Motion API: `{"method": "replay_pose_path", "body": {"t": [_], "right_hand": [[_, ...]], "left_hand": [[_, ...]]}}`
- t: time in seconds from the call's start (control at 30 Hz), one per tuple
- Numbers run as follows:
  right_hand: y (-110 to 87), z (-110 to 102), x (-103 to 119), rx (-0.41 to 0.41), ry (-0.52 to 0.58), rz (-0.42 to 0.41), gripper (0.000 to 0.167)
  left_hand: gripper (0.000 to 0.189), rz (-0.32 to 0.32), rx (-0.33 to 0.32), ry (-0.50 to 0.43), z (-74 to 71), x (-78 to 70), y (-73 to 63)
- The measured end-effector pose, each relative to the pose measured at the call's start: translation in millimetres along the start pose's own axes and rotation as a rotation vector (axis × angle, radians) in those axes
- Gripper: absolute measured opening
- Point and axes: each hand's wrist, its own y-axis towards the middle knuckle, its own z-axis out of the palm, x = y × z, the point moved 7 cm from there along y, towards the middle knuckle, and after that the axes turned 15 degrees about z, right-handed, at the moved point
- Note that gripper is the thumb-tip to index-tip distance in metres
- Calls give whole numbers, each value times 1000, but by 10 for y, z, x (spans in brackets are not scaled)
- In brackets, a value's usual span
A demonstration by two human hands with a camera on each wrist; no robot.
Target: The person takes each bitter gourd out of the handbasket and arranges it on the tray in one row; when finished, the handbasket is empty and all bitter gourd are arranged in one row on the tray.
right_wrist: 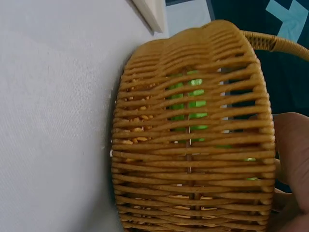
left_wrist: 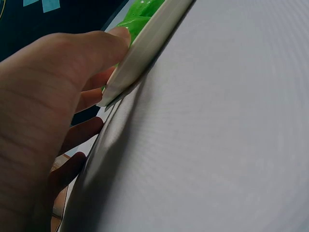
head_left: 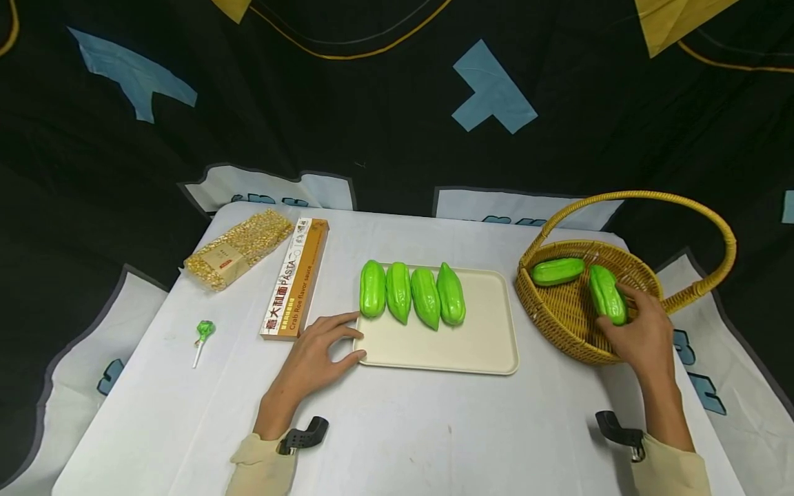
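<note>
In the head view my right hand [head_left: 642, 331] reaches into the woven basket [head_left: 561, 334] and holds a ridged green gourd [head_left: 606, 295] between thumb and fingers. A second green gourd [head_left: 558, 271] lies in the basket by its far left wall. The basket side [right_wrist: 193, 159] fills the right wrist view and hides most of that grip. My left hand [head_left: 319, 358] rests at the left edge of a cream tray [head_left: 434, 351], fingers spread and thumb on the rim [left_wrist: 140, 58]. Several green gourds [head_left: 399, 293] lie side by side across the tray's far left part.
Left of the tray lies a pasta box [head_left: 296, 279], with a bag of yellow kernels [head_left: 242, 248] beyond it. A green lollipop [head_left: 203, 334] lies near the left table edge. The basket's tall handle [head_left: 645, 196] arches over its far side.
</note>
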Motion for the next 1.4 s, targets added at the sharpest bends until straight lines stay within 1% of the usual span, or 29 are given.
{"method": "replay_pose_path", "body": {"t": [0.13, 0.3, 0.53, 0.63, 0.87, 1.13, 1.4], "right_hand": [[-79, -27, 39, -15, 36, -21, 74], [-195, -66, 118, -54, 66, -47, 73], [-346, -85, 214, -107, 90, -112, 72], [-399, -76, 230, -111, 98, -114, 72], [-509, -43, 284, -88, 120, -114, 73], [-648, 9, 395, -135, 179, -180, 69], [-740, 46, 483, -138, 227, -232, 67]], "left_hand": [[31, 1, 1, 2, 8, 2, 0], [31, -11, 9, -3, 8, -2, 1], [31, -15, 4, -10, -1, -10, -8], [32, -13, 4, -10, 1, -13, -10], [32, -9, 11, 8, 3, -13, -14], [32, -3, 26, 19, 1, 2, -13], [33, 14, 28, 30, -2, -5, -6]]}}
